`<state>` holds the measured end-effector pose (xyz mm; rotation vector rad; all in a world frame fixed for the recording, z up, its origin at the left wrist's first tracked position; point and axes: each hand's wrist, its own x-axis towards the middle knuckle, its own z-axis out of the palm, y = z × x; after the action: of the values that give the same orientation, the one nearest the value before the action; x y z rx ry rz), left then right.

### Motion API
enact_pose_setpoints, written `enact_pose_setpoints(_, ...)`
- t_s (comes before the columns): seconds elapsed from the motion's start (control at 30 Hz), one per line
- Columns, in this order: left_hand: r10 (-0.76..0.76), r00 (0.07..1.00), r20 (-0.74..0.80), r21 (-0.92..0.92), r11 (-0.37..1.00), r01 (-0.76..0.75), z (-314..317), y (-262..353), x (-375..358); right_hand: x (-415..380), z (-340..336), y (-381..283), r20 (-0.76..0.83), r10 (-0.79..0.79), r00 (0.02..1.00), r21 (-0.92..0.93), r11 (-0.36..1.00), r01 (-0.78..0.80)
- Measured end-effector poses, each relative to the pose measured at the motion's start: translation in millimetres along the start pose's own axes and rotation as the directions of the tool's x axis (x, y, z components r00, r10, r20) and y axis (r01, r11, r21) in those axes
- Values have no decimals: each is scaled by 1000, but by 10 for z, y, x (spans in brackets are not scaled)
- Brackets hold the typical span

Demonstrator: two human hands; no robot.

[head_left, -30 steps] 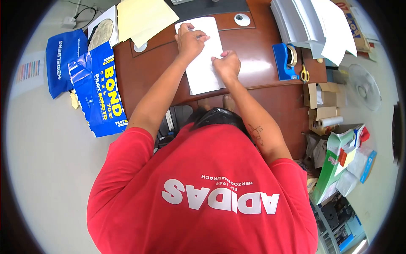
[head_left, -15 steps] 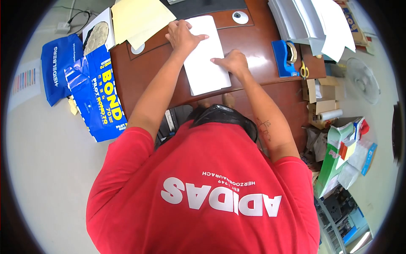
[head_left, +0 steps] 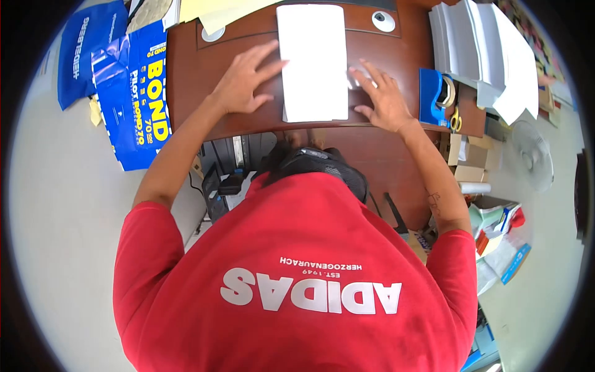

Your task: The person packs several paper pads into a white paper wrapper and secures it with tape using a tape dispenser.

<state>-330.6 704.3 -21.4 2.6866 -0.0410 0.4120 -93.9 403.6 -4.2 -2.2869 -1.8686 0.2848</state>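
Note:
A white paper stack [head_left: 314, 65], long and narrow like folded sheets, lies on the brown desk [head_left: 204, 80] near its front edge. Beside its left edge is my left hand [head_left: 248, 77], fingers spread, with the fingertips right at the paper. My right hand [head_left: 385, 99] is on the other side, its fingers apart and slightly blurred, close to the stack's right edge. Neither hand grips anything.
On the right stand a blue tape dispenser [head_left: 434, 99], yellow scissors [head_left: 456, 120] and a tall pile of white paper [head_left: 462, 49]. Yellow sheets [head_left: 217, 12] lie at the back left. A blue Bond paper wrapper [head_left: 133, 99] hangs by the desk's left side.
Both hands have lifted off the paper stack and moved apart to its two sides. The stack now lies straighter. The camera view has shifted too.

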Motion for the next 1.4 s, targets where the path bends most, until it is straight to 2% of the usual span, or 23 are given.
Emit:
enact_pose_setpoints(0.03, 98, 982, 159, 3, 995, -99, 14, 47, -58, 17, 28, -8, 59, -53, 997, -2, 999, 53)
enact_pose_setpoints(0.07, 75, 985, 158, 2, 997, -77, 77, 93, -81, 58, 52, 5, 72, -71, 995, 5, 997, 71)
enact_pose_setpoints(0.13, 161, 971, 179, 28, 985, -169, 238, 182, -48, 182, 140, 52, 69, -269, 961, -63, 960, 274)
enact_pose_setpoints(0.2, 146, 963, 228, 77, 983, -167, 362, 214, -1, 250, 238, 78, 85, -309, 947, -62, 947, 315)
enact_pose_setpoints(0.3, 128, 945, 299, 126, 977, -172, 506, 206, 4, 293, 376, 148, 17, -351, 936, -33, 936, 351)
enact_pose_setpoints(0.37, 127, 965, 230, 170, 971, -169, 571, 206, -34, 300, 519, 209, -82, -381, 921, -36, 925, 379)
enact_pose_setpoints(0.5, 47, 977, 207, 231, 968, -95, 825, 253, -76, 305, 739, 218, -100, -344, 933, -68, 938, 339)
enact_pose_setpoints(0.57, 23, 1000, 16, 169, 985, -26, 950, 282, -113, 293, 852, 186, -168, -301, 939, -80, 953, 292)
enact_pose_setpoints(0.7, 43, 999, -19, 244, 969, -37, 932, 305, -130, 294, 785, 177, -153, -308, 939, -105, 950, 294)
enact_pose_setpoints(0.77, -17, 989, 147, 231, 973, -18, 802, 331, -112, 298, 725, 194, -106, -335, 936, -87, 941, 327)
enact_pose_setpoints(0.87, 39, 987, 157, 136, 989, -61, 701, 260, -182, 303, 662, 270, -83, -374, 924, -68, 927, 369)
enact_pose_setpoints(0.93, 36, 994, 104, 108, 993, -47, 801, 242, -227, 303, 704, 274, -70, -380, 922, -63, 925, 376)
enact_pose_setpoints(1.0, 12, 1000, -5, 97, 995, -12, 932, 257, -215, 307, 768, 253, -132, -359, 924, -42, 933, 357)
enact_pose_setpoints(1.03, 12, 1000, -5, 91, 996, -12, 974, 258, -223, 301, 804, 248, -127, -357, 925, -41, 934, 355)
enact_pose_setpoints(1.13, -39, 996, -78, 86, 995, 45, 1080, 316, -277, 271, 904, 207, -157, -325, 933, -53, 946, 321)
enact_pose_setpoints(1.2, -74, 981, -181, 98, 991, 93, 1116, 353, -272, 290, 925, 173, -285, -299, 911, 30, 947, 320)
enact_pose_setpoints(1.23, -66, 980, -188, 107, 990, 87, 1115, 347, -260, 311, 920, 170, -293, -303, 907, 20, 946, 323)
enact_pose_setpoints(1.4, -295, 939, -174, 148, 935, 322, 1135, 508, -317, 247, 966, 98, -235, -177, 956, 76, 977, 200)
